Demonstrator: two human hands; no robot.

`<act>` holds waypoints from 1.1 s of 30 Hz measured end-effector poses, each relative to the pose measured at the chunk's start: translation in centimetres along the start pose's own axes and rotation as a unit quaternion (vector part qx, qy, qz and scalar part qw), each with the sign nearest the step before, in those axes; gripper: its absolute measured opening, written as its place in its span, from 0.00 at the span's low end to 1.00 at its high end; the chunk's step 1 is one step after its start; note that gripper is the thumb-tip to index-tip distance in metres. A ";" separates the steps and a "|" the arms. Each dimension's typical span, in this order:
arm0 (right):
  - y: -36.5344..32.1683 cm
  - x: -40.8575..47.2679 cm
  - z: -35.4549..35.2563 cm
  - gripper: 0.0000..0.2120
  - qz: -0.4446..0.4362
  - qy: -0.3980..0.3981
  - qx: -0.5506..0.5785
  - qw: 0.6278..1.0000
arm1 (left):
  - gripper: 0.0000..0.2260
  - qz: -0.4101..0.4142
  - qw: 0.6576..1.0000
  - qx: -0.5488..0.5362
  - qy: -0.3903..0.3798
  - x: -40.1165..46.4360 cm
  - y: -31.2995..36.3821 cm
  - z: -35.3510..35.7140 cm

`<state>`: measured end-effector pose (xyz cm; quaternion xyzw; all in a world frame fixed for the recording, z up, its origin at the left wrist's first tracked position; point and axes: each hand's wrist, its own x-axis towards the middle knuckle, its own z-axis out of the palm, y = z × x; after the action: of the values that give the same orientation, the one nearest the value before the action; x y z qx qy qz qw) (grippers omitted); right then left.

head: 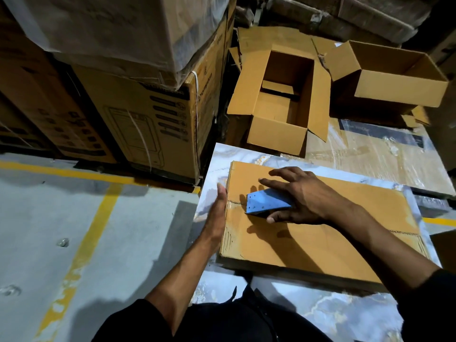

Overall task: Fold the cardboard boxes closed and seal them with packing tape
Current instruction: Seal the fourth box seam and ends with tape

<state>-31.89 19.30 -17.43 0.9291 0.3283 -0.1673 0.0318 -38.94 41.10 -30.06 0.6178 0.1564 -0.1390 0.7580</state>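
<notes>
A closed brown cardboard box (308, 243) lies flat on a marbled white slab (328, 307) in front of me. Its centre seam runs left to right, with clear tape shining at the left end. My right hand (301, 196) holds a blue tape dispenser (265, 202) on top of the box near that left end, thumb under it and fingers spread over it. My left hand (217, 213) presses flat against the box's left side, fingers straight. Two more cardboard boxes stand with flaps up beyond: one (278, 134) at centre, one (399, 92) at right.
Large printed cartons (153, 124) are stacked at the left, topped by a plastic-wrapped one (118, 30). A wrapped flat carton (385, 159) lies right of the slab. The grey floor (49, 218) with yellow lines lies at the left. My dark-clothed lap is at the bottom.
</notes>
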 end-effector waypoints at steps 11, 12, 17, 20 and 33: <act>-1.2 1.6 -0.2 0.32 -0.068 -0.015 -0.081 0.994 | 0.45 0.204 0.898 0.390 -0.023 0.2 -1.1 -1.8; -1.4 1.9 -0.1 0.29 -0.081 -0.023 -0.089 0.992 | 0.46 0.216 0.862 0.456 -0.052 0.3 -0.5 -1.4; -2.4 2.9 1.6 0.15 -0.133 -0.047 -0.170 0.975 | 0.54 0.191 0.713 0.666 -0.106 0.8 -0.5 -1.3; -2.1 2.9 2.0 0.15 -0.110 -0.058 -0.181 0.976 | 0.55 0.186 0.701 0.681 -0.102 0.6 -0.3 -1.2; 5.2 -4.3 1.8 0.15 -0.022 -0.156 -0.155 0.975 | 0.56 0.179 0.685 0.699 -0.095 0.5 0.1 -1.1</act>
<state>-32.32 12.33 -17.93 0.8681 0.3611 -0.2578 0.2224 -38.55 42.14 -30.37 0.9684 -0.1727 -0.1275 0.1272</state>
